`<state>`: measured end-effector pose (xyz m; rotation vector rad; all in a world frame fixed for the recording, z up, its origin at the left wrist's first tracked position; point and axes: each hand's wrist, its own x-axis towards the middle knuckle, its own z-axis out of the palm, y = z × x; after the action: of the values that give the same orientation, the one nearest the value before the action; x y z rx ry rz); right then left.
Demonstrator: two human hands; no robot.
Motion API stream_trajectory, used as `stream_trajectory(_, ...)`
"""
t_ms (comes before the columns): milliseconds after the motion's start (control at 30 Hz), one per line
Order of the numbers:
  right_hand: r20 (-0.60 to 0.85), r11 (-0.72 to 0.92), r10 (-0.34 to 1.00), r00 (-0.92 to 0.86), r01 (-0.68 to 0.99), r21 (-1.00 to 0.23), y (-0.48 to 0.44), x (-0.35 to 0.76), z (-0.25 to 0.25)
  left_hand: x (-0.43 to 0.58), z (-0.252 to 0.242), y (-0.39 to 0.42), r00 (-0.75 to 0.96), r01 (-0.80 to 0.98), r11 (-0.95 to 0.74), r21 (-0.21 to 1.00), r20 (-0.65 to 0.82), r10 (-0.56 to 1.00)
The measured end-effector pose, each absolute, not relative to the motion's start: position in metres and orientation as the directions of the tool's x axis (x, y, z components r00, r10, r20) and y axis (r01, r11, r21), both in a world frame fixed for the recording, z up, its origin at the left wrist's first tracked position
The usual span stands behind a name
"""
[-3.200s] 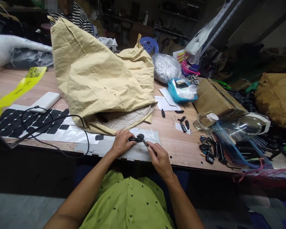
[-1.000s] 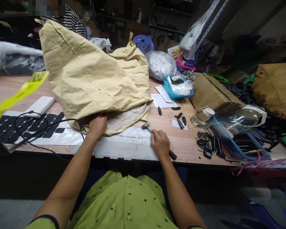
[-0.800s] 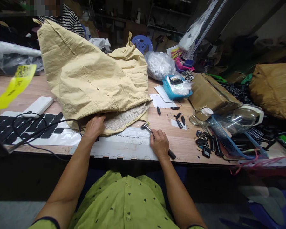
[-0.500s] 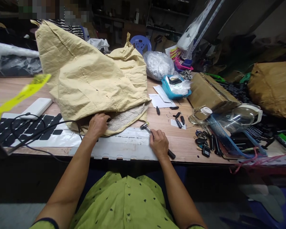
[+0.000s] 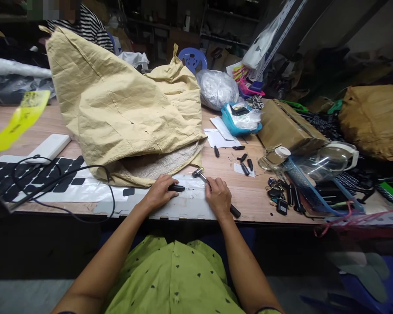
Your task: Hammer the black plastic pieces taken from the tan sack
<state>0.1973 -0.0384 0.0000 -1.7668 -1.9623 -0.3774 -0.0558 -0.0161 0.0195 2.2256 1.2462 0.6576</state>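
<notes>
My left hand [image 5: 160,191] is closed on a small black oblong piece [image 5: 177,188], whose exact kind I cannot make out. It is just above a pale grey work mat [image 5: 180,210] at the table's front edge. My right hand [image 5: 218,197] grips a small hammer [image 5: 199,173] by its handle; the metal head points up and left, and the black grip end sticks out below the hand. Behind my left hand lies a large cream cloth bag [image 5: 124,104], its mouth open toward me and its inside partly in shadow.
Several black pieces [image 5: 245,168] lie right of the hammer, near white papers [image 5: 221,138]. Farther right are key fobs [image 5: 282,206], a blue basket [image 5: 306,192] and a cardboard box [image 5: 286,126]. On the left, a black cable [image 5: 68,173] loops over a sheet of black stickers [image 5: 65,168].
My left hand has come out of the bag's mouth and moved right, now with a black piece in its fingers. My right hand and the hammer have stayed in place.
</notes>
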Motion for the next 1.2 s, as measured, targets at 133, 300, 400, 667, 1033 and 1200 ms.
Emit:
stream_trajectory(133,0.473,0.150,0.880,-0.042,0.970,-0.193,-0.038,0.202,0.003,-0.055,0.014,-0.016,0.402,0.610,-0.407,0.680,0.177,0.898)
stream_trajectory(300,0.454,0.243,0.891,-0.019,0.864,-0.441,-0.055,0.195,0.015,-0.050,0.012,-0.016,0.384,0.617,-0.407,0.673,0.194,0.903)
stream_trajectory(400,0.430,0.355,0.898,-0.094,0.732,-0.582,-0.071,0.182,0.023,-0.051,0.012,-0.015,0.387,0.622,-0.394,0.676,0.172,0.906)
stream_trajectory(667,0.425,0.435,0.890,-0.169,0.597,-0.674,-0.084,0.166,0.034,-0.049,0.016,-0.013,0.431,0.604,-0.408,0.685,0.150,0.890)
stream_trajectory(1033,0.450,0.475,0.861,-0.236,0.688,-0.549,-0.088,0.160,0.029,-0.048,0.017,-0.014,0.428,0.592,-0.403,0.698,0.151,0.891)
stream_trajectory(1200,0.461,0.455,0.867,-0.191,0.679,-0.575,-0.089,0.166,0.032,-0.048,0.015,-0.014,0.412,0.592,-0.404,0.698,0.169,0.895)
